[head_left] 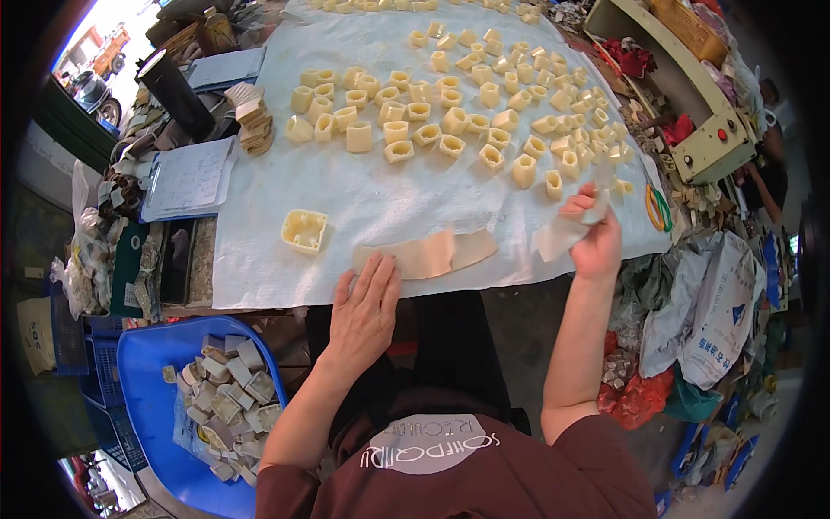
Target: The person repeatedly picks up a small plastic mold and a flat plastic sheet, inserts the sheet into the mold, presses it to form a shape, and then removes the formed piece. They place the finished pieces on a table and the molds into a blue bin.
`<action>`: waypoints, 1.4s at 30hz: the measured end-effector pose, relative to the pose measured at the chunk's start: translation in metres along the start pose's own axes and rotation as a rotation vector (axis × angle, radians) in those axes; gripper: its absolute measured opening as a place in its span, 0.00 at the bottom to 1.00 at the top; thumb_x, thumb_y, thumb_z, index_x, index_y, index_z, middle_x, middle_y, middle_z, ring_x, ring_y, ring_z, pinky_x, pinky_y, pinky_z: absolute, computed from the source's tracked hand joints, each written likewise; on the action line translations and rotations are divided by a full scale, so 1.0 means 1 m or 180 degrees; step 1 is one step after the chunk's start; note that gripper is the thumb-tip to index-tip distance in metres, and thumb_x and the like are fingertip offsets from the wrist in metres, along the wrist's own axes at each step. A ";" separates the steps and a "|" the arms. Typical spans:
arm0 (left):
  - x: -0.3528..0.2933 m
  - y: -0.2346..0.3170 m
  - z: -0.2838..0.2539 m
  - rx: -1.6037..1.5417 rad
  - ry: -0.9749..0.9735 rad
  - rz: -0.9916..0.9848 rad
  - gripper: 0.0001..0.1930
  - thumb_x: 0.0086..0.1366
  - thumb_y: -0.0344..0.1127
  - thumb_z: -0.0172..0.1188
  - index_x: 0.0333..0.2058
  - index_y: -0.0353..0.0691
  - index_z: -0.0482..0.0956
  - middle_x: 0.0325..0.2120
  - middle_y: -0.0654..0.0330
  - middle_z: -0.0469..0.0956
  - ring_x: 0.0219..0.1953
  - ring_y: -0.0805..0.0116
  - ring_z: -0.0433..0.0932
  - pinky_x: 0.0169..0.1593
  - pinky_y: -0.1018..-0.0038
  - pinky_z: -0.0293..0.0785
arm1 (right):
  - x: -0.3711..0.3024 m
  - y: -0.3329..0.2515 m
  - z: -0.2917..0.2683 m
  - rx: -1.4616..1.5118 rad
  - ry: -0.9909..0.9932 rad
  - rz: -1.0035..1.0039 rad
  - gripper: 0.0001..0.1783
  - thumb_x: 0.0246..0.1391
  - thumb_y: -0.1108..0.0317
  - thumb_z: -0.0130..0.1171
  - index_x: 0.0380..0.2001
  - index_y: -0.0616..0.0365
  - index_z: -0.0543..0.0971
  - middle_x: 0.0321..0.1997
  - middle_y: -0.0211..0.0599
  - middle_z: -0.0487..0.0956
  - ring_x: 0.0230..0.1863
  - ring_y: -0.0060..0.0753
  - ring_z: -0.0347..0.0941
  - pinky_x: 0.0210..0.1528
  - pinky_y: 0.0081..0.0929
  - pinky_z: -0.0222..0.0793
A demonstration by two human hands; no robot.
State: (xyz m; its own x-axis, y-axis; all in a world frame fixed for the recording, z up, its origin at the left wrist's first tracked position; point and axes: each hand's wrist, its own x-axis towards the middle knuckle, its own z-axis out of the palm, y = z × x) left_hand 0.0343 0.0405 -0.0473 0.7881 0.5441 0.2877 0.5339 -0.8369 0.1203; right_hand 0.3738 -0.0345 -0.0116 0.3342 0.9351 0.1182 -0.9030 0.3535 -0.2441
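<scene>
My left hand (361, 307) lies flat at the front of the table, its fingers stretched over the left end of a tan strip (430, 257). A raised fold or overlapping edge crosses that strip near its middle. Off to the right, my raised right hand (599, 244) pinches a thin, whitish, see-through strip (558, 237), which hangs down at the left of the fingers. A single cream plastic cap (304, 232) rests beyond my left hand, its hollow side showing. Farther back stand many hollow cream plastic caps (396, 131), spread in loose rows.
A white sheet (259, 277) covers the table. Scissors (657, 209) with green and orange handles lie at its right edge. Clipboards (186, 177), a stack of tan pieces (251, 121) and a black cylinder (175, 93) are at left. Below stands a blue tub (143, 363) of greyish parts.
</scene>
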 end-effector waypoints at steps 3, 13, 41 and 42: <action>0.002 0.004 -0.009 -0.0225 0.0040 -0.0068 0.23 0.53 0.27 0.51 0.51 0.38 0.67 0.55 0.55 0.63 0.60 0.58 0.59 0.61 0.62 0.49 | -0.019 0.003 0.038 -0.0486 0.0426 -0.0527 0.15 0.60 0.63 0.42 0.39 0.66 0.70 0.34 0.39 0.71 0.31 0.29 0.66 0.34 0.31 0.63; 0.014 0.020 -0.057 -0.3582 0.0168 -0.0981 0.26 0.49 0.28 0.62 0.50 0.37 0.69 0.46 0.53 0.69 0.50 0.63 0.68 0.51 0.70 0.63 | -0.076 0.129 0.061 -0.2102 -0.0105 0.1697 0.18 0.62 0.59 0.40 0.46 0.63 0.63 0.37 0.49 0.76 0.35 0.43 0.78 0.36 0.34 0.75; 0.009 -0.115 -0.028 -0.4384 0.2280 -0.2377 0.20 0.62 0.29 0.50 0.54 0.40 0.64 0.49 0.52 0.69 0.45 0.66 0.73 0.45 0.73 0.70 | -0.073 0.145 0.058 -0.3356 -0.0819 0.0811 0.08 0.54 0.73 0.56 0.35 0.60 0.68 0.31 0.35 0.76 0.31 0.17 0.71 0.31 0.18 0.68; 0.004 -0.120 -0.029 -0.5024 0.2860 -0.2176 0.21 0.63 0.30 0.49 0.55 0.41 0.62 0.49 0.51 0.69 0.45 0.64 0.73 0.44 0.72 0.71 | -0.071 0.144 0.052 -0.3456 -0.1051 0.0685 0.08 0.54 0.73 0.56 0.35 0.61 0.68 0.31 0.34 0.76 0.30 0.17 0.71 0.31 0.18 0.67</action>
State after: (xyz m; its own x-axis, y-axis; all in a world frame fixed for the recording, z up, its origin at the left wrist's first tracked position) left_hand -0.0355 0.1415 -0.0326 -0.0369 0.9949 0.0935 -0.4826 -0.0997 0.8702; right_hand 0.2060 -0.0514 -0.0049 -0.0300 0.9831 0.1805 -0.1713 0.1728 -0.9699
